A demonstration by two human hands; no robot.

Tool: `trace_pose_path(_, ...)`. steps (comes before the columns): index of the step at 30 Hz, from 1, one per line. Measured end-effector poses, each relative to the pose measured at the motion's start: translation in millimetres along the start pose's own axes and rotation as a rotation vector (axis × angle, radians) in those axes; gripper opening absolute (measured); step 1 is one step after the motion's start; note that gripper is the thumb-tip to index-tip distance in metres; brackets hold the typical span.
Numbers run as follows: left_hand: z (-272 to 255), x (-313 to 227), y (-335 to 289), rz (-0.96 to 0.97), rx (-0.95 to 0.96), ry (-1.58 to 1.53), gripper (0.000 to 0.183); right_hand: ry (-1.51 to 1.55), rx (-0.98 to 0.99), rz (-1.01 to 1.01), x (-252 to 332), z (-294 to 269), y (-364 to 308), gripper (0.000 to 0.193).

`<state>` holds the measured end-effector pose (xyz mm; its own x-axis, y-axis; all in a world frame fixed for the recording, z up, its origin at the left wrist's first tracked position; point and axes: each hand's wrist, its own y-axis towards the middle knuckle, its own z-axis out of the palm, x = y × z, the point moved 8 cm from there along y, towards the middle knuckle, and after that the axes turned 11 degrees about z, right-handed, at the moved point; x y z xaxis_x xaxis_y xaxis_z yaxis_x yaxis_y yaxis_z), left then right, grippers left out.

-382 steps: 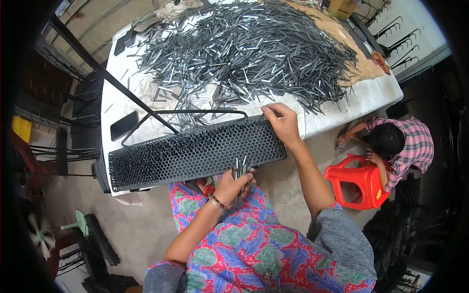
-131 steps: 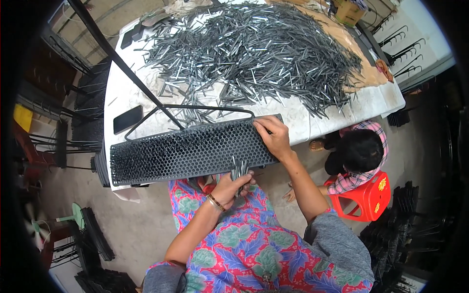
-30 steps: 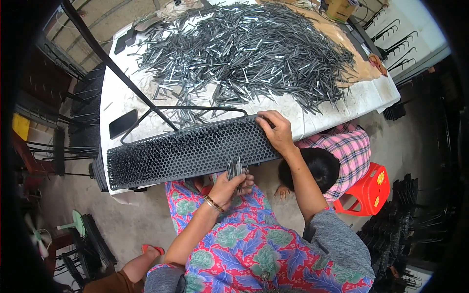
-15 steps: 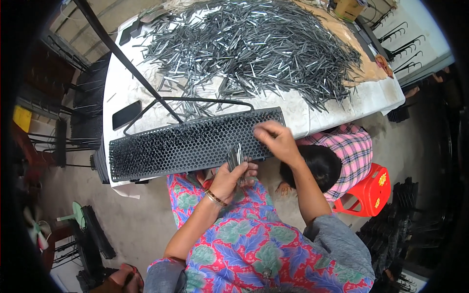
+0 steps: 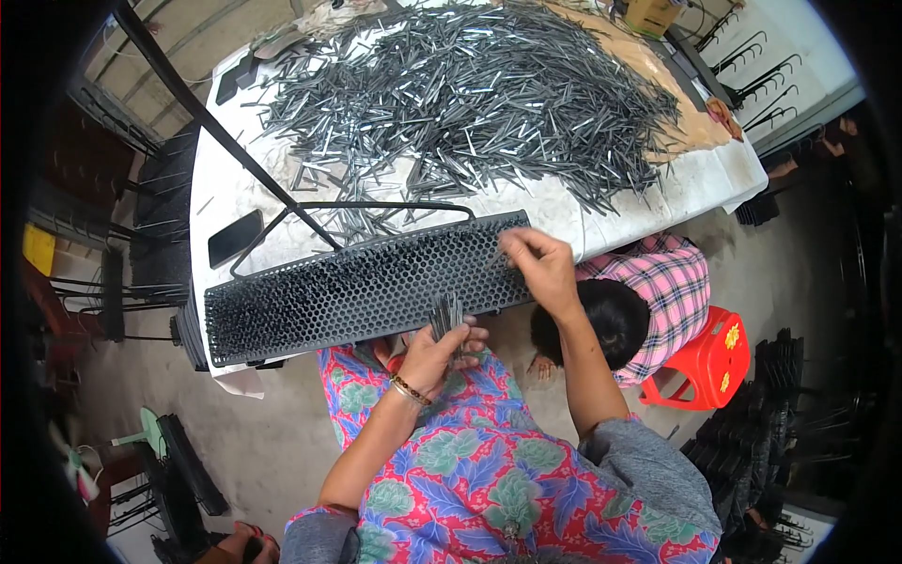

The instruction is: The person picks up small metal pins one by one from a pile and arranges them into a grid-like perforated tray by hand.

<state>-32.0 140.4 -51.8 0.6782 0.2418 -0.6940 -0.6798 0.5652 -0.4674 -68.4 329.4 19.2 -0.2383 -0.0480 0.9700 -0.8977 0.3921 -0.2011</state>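
Note:
My left hand (image 5: 443,354) is closed around a bunch of thin dark strips (image 5: 445,318), which stick up past the fingers. Just beyond it lies a long black perforated brush head (image 5: 376,280) with rows of round holes; dark bristles crowd its left part and far edge, while holes show bare toward the middle and right. My right hand (image 5: 543,268) hovers at the right end of this brush head, thumb and forefinger pinched together. Whatever is between those fingertips is too small to make out. A bent metal bracket and a long black pole (image 5: 216,127) rise from the brush head's far side.
A large heap of loose dark strips (image 5: 470,94) covers the white-covered table (image 5: 564,221). A phone (image 5: 236,239) lies at the left. Another person in a plaid shirt (image 5: 666,305) bends low at the right, by a red stool (image 5: 709,362). Stacked black brush heads (image 5: 766,414) stand at lower right.
The view has shifted slightly, so the table sits a little farther left. My right hand has moved closer to the right end of the brush head. The left hand still grips its bunch.

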Motion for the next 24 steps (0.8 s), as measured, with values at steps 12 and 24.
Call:
trace_pose_path(12, -4.5, 18.2, -3.7, -0.111, 0.004, -0.016, 0.027, -0.486, -0.43, -0.437, 18.3, -18.4, 20.8, 0.015)
trace_pose_path(24, -3.2, 17.8, -0.6, -0.065, 0.067, -0.005, 0.024, -0.511, -0.399, -0.433, 11.3, -15.2, 24.1, 0.014)
